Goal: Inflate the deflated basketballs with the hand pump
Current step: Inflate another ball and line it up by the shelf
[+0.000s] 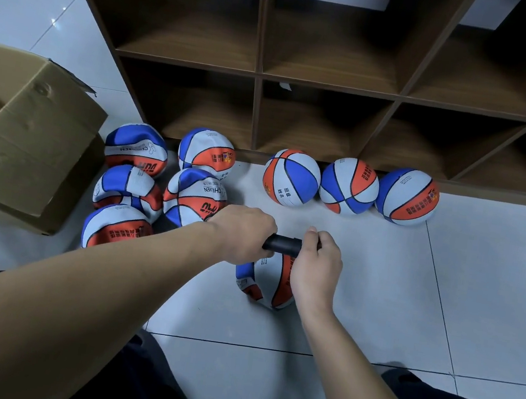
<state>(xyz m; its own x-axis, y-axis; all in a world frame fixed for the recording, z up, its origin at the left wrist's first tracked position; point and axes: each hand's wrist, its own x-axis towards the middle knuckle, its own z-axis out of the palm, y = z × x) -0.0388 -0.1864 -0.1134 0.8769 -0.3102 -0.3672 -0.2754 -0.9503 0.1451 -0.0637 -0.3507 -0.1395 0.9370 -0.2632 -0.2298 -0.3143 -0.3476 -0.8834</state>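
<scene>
Now I am curling both hands, left hand [243,233] and right hand [314,266], tightly around the black pump [282,244], above the basketball [264,283].

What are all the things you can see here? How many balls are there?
round basketballs: 3, blue, white and orange, in a row on the floor against the shelf base
saggy basketballs: 5, same colours, bunched on the floor beside the box
basketball being pumped: 1, same colours, on the floor under the hands
hand pump: 1, black, above that ball, held at both ends
cardboard box: 1, brown, open, on the left
shelf: 1, dark brown wood, open cubbies, at the back
floor: pale tiles
left hand: grips the pump
right hand: grips the pump

That makes 9 balls.
</scene>
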